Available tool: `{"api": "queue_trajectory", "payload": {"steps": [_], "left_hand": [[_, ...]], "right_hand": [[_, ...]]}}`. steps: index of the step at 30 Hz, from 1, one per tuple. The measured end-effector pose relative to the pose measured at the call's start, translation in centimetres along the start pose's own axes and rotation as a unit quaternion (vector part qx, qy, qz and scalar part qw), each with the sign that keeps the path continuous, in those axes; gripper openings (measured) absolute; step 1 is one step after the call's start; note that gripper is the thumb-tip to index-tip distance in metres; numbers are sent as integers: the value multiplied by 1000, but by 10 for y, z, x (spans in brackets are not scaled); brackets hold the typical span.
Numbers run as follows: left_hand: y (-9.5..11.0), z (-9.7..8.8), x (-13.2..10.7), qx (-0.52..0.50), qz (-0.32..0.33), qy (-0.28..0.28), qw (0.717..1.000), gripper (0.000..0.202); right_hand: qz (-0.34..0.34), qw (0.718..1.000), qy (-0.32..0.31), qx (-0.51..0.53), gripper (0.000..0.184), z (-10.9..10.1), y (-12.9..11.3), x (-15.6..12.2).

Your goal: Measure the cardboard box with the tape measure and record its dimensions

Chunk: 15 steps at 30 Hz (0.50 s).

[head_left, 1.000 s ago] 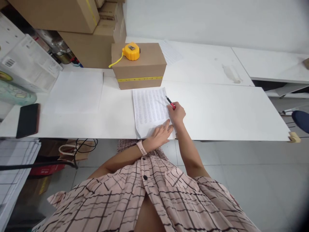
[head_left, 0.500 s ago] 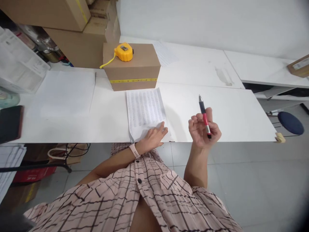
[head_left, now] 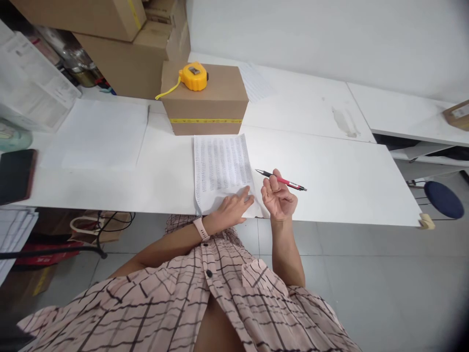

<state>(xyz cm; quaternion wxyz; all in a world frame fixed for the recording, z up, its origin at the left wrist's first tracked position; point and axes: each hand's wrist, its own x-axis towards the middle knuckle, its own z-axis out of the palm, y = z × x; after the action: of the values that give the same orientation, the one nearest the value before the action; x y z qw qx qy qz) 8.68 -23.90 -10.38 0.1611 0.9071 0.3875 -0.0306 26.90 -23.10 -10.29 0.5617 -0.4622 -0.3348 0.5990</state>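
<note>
A printed sheet of paper [head_left: 220,166] lies at the near edge of the white table [head_left: 330,171]. My left hand [head_left: 230,210], with a pink watch at the wrist, rests flat on the sheet's lower right corner, fingers stretched out. My right hand [head_left: 278,198] hovers just right of the sheet, palm turned up, pinching a red and black pen [head_left: 284,181] that lies nearly level with its tip pointing left toward the paper. Behind the sheet stands a small cardboard box [head_left: 205,100] with a yellow tape measure [head_left: 193,77] on top.
Large cardboard boxes [head_left: 120,49] are stacked at the back left. A blank white sheet [head_left: 97,134] lies left of the box, and a dark phone [head_left: 14,175] at the table's left edge. A blue stool [head_left: 444,199] stands at the right, and a second table [head_left: 410,110] beyond it.
My right hand lifted the pen off the sheet, swung out to the right, then came back beside the paper with the pen turned level. My left hand stayed on the sheet.
</note>
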Motion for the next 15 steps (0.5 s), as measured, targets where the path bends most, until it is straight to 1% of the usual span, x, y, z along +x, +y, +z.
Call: {"api": "queue_trajectory", "payload": {"steps": [3, 4, 6, 8, 10, 12, 15], "left_hand": [[0, 0, -1, 3, 5, 6, 1000, 71], [0, 0, -1, 3, 7, 5, 1000, 69], [-1, -1, -1, 1, 9, -6, 1000, 66], [-2, -1, -2, -5, 11, -11, 1000, 63], [-2, 0, -3, -10, 10, -2, 1000, 62], [-3, 2, -4, -11, 10, 9, 1000, 62], [-3, 2, -5, -11, 10, -2, 1000, 60]], "right_hand": [[-32, 999, -10, -43, 34, 9, 4, 7], [-43, 997, -5, -60, 34, 13, 7, 10], [-57, 994, 15, -94, 43, 20, 15, 16], [-57, 990, 26, -123, 49, 24, 24, 22], [-47, 988, 14, -149, 52, 23, 32, 27], [-46, 982, 8, -183, 48, 18, 37, 30], [-78, 966, 45, -241, 37, 11, 39, 32]]}}
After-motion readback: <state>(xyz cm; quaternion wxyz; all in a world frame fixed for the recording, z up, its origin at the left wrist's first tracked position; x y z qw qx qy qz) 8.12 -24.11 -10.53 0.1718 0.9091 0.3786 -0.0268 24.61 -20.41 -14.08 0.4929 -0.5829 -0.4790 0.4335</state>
